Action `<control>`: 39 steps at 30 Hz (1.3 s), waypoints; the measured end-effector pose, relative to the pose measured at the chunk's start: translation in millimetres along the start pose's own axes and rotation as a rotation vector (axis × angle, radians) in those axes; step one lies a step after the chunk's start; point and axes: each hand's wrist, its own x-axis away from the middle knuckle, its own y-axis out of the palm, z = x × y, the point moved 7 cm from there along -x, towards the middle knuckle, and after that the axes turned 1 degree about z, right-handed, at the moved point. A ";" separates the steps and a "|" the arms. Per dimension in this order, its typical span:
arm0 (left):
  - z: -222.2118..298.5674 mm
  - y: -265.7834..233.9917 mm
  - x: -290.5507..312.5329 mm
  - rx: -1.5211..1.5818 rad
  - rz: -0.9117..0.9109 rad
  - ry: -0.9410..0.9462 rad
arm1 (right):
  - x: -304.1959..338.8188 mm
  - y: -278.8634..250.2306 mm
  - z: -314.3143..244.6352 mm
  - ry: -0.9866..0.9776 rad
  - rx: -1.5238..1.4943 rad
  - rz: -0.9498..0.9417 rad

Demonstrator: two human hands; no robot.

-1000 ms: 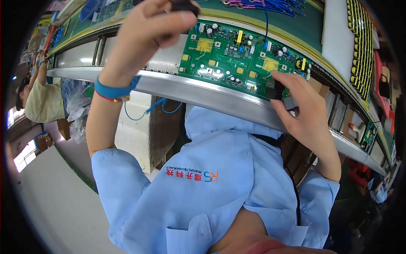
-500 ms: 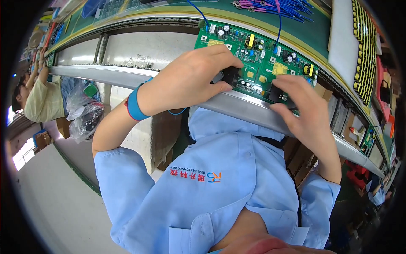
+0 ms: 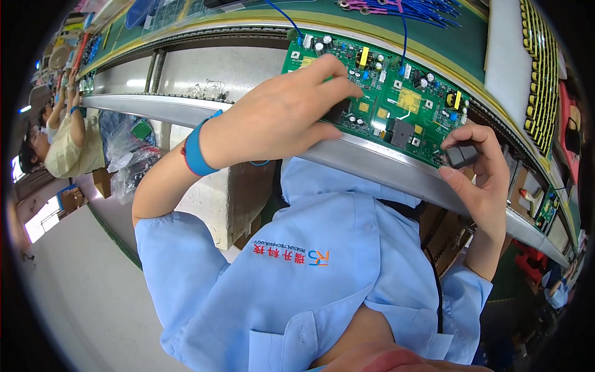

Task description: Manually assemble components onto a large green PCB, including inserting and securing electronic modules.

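Observation:
A green circuit board (image 3: pixel 392 93) lies across the metal rails in front of me, carrying capacitors, yellow-wrapped transformers and blue wires. My left hand (image 3: pixel 279 106) bends over its left part, fingers closed around a black block-shaped component (image 3: pixel 338 113) that they mostly hide. Uncovered near the board's front edge sits a black rectangular relay-like component (image 3: pixel 401 132). At the right end, my right hand (image 3: pixel 486 170) grips a dark grey, block-shaped component (image 3: pixel 462 156) between thumb and fingers, beside the board's corner.
The front metal rail (image 3: pixel 372 162) runs between my body and the board. Beyond the board, blue wires with ring terminals (image 3: pixel 403 9) lie on a green surface. At right stands a white foam sheet (image 3: pixel 508 49) beside rows of yellow-black parts (image 3: pixel 542 74). Another person (image 3: pixel 68 146) works far left.
My right hand has moved right, off the relay-like component, which now shows on the board. A grey block is now visible in its fingers. My left hand stays nearly in place.

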 end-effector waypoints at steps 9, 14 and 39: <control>-2.4 1.7 -0.5 -0.027 0.020 0.026 | 4.3 -0.8 -8.0 -0.002 0.290 -0.019; 7.1 4.7 1.8 -0.152 0.054 0.100 | 7.7 2.4 -21.2 -0.148 0.452 0.012; -57.5 -19.1 36.4 0.976 0.153 -0.374 | 1.8 28.2 -25.1 -0.201 0.932 -0.032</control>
